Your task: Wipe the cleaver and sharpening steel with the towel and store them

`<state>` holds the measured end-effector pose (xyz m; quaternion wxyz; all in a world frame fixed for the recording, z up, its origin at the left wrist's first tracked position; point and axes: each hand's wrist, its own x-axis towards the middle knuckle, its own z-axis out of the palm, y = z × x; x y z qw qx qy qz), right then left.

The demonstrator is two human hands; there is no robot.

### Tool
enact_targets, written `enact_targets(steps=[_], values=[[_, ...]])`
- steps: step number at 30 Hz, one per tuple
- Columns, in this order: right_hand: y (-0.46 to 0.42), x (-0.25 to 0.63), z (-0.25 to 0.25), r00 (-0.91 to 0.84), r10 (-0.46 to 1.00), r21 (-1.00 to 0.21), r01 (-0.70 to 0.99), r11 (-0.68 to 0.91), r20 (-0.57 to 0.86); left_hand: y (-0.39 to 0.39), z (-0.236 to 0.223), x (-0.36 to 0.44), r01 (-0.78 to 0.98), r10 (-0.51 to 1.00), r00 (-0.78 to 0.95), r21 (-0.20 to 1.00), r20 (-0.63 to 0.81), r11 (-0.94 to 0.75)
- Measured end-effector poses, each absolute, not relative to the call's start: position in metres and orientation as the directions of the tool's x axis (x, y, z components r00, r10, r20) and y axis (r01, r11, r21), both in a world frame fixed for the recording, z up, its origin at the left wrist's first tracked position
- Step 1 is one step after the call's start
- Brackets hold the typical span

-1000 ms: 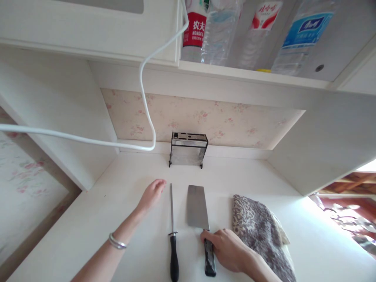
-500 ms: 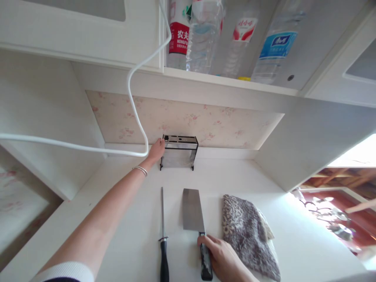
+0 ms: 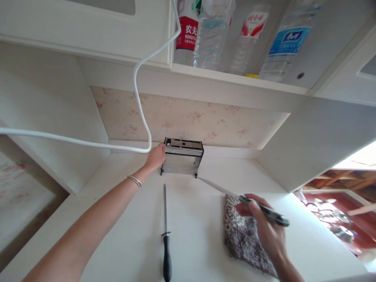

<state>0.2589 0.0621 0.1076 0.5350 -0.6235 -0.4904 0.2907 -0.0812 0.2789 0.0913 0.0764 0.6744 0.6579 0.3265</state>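
Observation:
A metal knife block (image 3: 181,162) with a slotted top stands at the back of the white counter. My left hand (image 3: 156,155) is closed on its left upper edge. Over the patterned grey cloth (image 3: 248,244), my right hand (image 3: 266,221) grips the black handle of a cleaver (image 3: 219,187). The cleaver is raised off the counter and seen nearly edge-on, its blade pointing left with its tip near the block's lower right corner; I cannot tell whether they touch. A sharpening steel (image 3: 166,243) with a black handle lies in front of the block.
A white cable (image 3: 136,88) hangs across the view on the left. Plastic bottles (image 3: 289,45) stand in the open cupboard overhead. Side panels (image 3: 311,141) flank the counter, and metal pots (image 3: 337,231) show at the far right.
My right hand has lifted the cleaver off the counter and swung it up and right over the cloth, its blade now turned edge-on. My left hand stays on the knife block.

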Motion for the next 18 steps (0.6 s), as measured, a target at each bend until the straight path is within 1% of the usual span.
enact_targets(steps=[1,3,6,8,11,15,18], values=[[0.068,0.260,0.123,0.385,0.896,-0.962,0.238,0.136,0.222,0.275,0.091,-0.081,0.834,0.940,-0.070,0.537,0.335,-0.129],[0.081,0.257,0.157,0.444,0.832,-0.943,0.132,0.306,0.332,0.267,0.090,-0.080,0.821,0.943,-0.052,0.551,0.328,-0.146],[0.108,0.243,0.206,0.449,0.801,-0.909,0.073,0.410,0.397,0.257,0.089,-0.078,0.794,0.944,-0.034,0.582,0.329,-0.175],[0.128,0.233,0.230,0.410,0.815,-0.905,0.066,0.421,0.409,0.251,0.090,-0.077,0.773,0.942,-0.031,0.605,0.335,-0.190],[0.158,0.223,0.253,0.301,0.878,-0.928,0.086,0.363,0.372,0.242,0.090,-0.078,0.735,0.935,-0.037,0.643,0.352,-0.213],[0.185,0.214,0.266,0.217,0.933,-0.956,0.133,0.262,0.286,0.218,0.080,-0.086,0.679,0.921,-0.104,0.703,0.374,-0.209],[0.195,0.209,0.271,0.185,0.949,-0.960,0.167,0.224,0.253,0.178,0.062,-0.094,0.633,0.915,-0.150,0.747,0.375,-0.202]])
